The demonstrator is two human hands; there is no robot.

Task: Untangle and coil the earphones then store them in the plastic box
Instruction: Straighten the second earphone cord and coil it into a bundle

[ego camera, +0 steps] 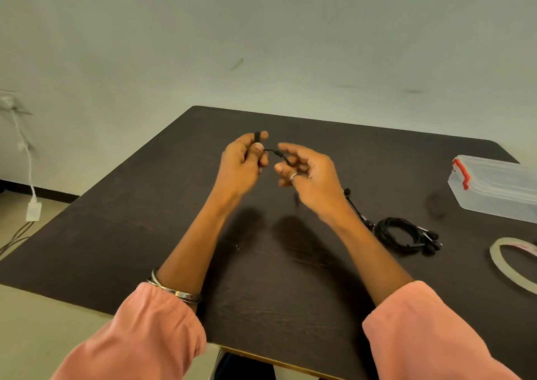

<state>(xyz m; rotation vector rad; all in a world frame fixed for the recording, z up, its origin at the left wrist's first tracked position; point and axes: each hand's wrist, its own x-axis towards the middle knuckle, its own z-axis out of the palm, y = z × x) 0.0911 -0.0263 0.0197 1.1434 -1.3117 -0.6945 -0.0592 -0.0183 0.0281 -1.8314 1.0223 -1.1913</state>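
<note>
1. Pale grey-green wall is standing behind a dark wood-grain table [174,234]; a white charger and cable [30,193] are hanging against the wall off the table's left side.
2. Left hand [241,164] is hovering above the middle of the table, thumb and fingers closed, pinching one end of a black earphone cable [274,151]; a dark piece is showing between the fingertips at the top.
3. Right hand [308,173] is hovering just beside the left, fingers curled loosely around the other end of the same short arc of cable. A ring [294,176] is sitting on one finger. How firm the grip is cannot be told; the hand is slightly blurred.
4. Coiled black earphones [406,234] are lying on the table toward the right edge, earbuds pointing right, with a loose strand running up-left behind the right forearm.
5. Clear plastic box [494,190] with a red latch is sitting at the far right edge, lid on; contents are not discernible through the plastic.
6. Ring of tape [505,266] is lying flat at the right edge, nearer than the box, partly cut off.
7. Metal bangles [174,291] are sitting on the left wrist above pink sleeves [139,336].
</note>
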